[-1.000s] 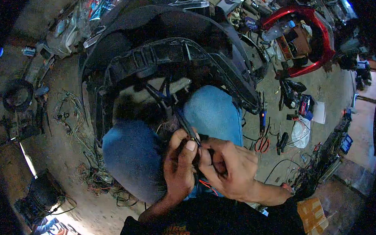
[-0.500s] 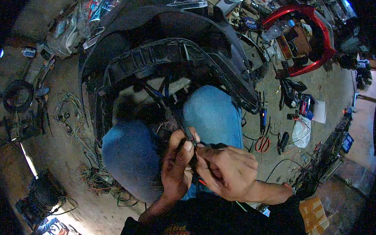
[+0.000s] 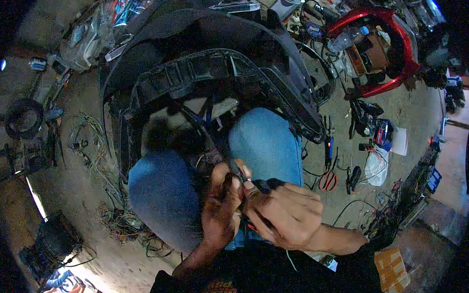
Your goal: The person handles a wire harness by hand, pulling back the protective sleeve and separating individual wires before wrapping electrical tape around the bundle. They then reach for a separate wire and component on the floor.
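My left hand (image 3: 222, 201) is closed, thumb and fingertips pinching a dark cable (image 3: 223, 145) that runs down between my knees from the black plastic body panel (image 3: 197, 35). Right beside it, my right hand (image 3: 289, 212) is also closed, its thumb and forefinger pressed on the same cable close to the left fingertips. Something black (image 3: 268, 185) shows along the top of the right hand's fingers, its shape mostly hidden. A short orange-red bit (image 3: 251, 227) peeks out under the right palm, and a thin pale green wire (image 3: 291, 260) hangs below the wrist.
On the floor to the right lie red-handled pliers (image 3: 327, 180), a blue-handled tool (image 3: 328, 148) and a white bag (image 3: 376, 167). A red curved panel (image 3: 400, 75) surrounds a plastic bottle (image 3: 348, 39) farther back. Tangled wires (image 3: 118, 222) lie at left, near a black ring (image 3: 23, 119).
My right hand has shifted slightly at the cable, its knuckles turned a little. The green wire below the wrist hangs more in sight. My left hand keeps its pinch.
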Available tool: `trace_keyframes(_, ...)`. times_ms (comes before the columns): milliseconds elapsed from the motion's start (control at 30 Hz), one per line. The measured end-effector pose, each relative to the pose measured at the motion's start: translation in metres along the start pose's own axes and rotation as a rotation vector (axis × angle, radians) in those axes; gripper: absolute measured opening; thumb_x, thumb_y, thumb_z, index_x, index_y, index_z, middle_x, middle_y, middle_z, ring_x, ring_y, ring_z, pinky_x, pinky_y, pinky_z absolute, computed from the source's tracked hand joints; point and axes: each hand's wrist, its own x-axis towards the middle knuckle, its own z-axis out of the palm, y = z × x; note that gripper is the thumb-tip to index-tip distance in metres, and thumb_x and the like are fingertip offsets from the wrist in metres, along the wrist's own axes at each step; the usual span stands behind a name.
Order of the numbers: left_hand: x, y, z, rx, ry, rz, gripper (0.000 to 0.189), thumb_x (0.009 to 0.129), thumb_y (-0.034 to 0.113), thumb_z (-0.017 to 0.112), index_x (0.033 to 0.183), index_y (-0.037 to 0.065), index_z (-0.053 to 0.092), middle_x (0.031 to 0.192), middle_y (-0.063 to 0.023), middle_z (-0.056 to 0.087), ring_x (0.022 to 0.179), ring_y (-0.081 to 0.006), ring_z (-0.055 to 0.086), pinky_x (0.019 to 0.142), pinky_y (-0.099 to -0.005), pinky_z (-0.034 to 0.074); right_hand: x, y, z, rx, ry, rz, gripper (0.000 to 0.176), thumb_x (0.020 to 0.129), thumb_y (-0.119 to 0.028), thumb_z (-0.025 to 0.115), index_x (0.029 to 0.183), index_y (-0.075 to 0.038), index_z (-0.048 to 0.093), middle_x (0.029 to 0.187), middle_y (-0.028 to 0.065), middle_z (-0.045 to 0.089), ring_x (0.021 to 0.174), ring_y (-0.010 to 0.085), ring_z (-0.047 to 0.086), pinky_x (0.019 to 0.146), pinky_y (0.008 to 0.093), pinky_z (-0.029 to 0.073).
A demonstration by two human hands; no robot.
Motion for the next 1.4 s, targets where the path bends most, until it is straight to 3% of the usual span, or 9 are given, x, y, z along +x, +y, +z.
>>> trace_keyframes(133,0.001,0.005,0.000,-0.105,-0.020,-0.088,0.021,0.106,0.018,0.047,0.121,0.004,0.050,0.106,-0.0042,0.052,0.094,-0.0100,0.046,0.084,-0.0255,0.039,0.000,0.001,-0.007,0.003,-0.087,-0.012,0.020,0.072,-0.010,0.072,0.089,-0.002,0.068,0.081,0.0070,0.065,0.067,0.0202,0.066,0.061,0.0321,0.056)
trace_keyframes(333,0.007,0.001,-0.005,0.010,-0.146,0.081,0.020,0.106,0.017,0.047,0.121,0.004,0.051,0.106,-0.0029,0.052,0.093,-0.0099,0.047,0.083,-0.0252,0.040,-0.001,0.002,-0.008,-0.026,-0.087,-0.056,0.020,0.067,-0.011,0.072,0.086,-0.006,0.069,0.082,0.0070,0.065,0.068,0.0193,0.066,0.059,0.0318,0.055)
trace_keyframes(700,0.002,0.004,-0.007,-0.025,-0.109,-0.066,0.024,0.105,0.027,0.051,0.119,0.007,0.053,0.103,-0.0007,0.053,0.090,-0.0086,0.047,0.081,-0.0243,0.040,0.009,-0.005,-0.016,-0.089,-0.170,-0.093,0.017,0.066,-0.013,0.071,0.081,-0.007,0.066,0.077,0.0038,0.061,0.064,0.0159,0.062,0.057,0.0294,0.051)
trace_keyframes(867,0.004,-0.003,-0.005,-0.088,-0.096,0.000,0.022,0.105,0.024,0.053,0.118,0.007,0.053,0.104,-0.0006,0.053,0.087,-0.0078,0.047,0.076,-0.0237,0.041,0.015,-0.007,-0.019,-0.111,-0.201,-0.124,0.015,0.067,-0.014,0.070,0.080,-0.008,0.065,0.077,0.0026,0.060,0.061,0.0142,0.058,0.055,0.0283,0.048)
trace_keyframes(1033,0.005,-0.006,-0.008,-0.178,-0.153,0.010,0.023,0.103,0.022,0.056,0.119,0.006,0.052,0.109,-0.0021,0.054,0.093,-0.0094,0.049,0.083,-0.0260,0.042,0.018,-0.008,-0.020,-0.115,-0.214,-0.147,0.012,0.070,-0.014,0.070,0.079,-0.009,0.064,0.074,0.0010,0.057,0.060,0.0132,0.057,0.052,0.0277,0.046)
trace_keyframes(1400,0.004,-0.005,-0.008,-0.249,-0.132,-0.038,0.021,0.099,0.011,0.056,0.119,0.006,0.053,0.107,-0.0009,0.054,0.092,-0.0093,0.050,0.081,-0.0246,0.042,0.018,-0.007,-0.020,-0.067,-0.199,-0.116,0.012,0.072,-0.014,0.070,0.080,-0.008,0.064,0.073,0.0010,0.056,0.059,0.0131,0.057,0.050,0.0281,0.045)
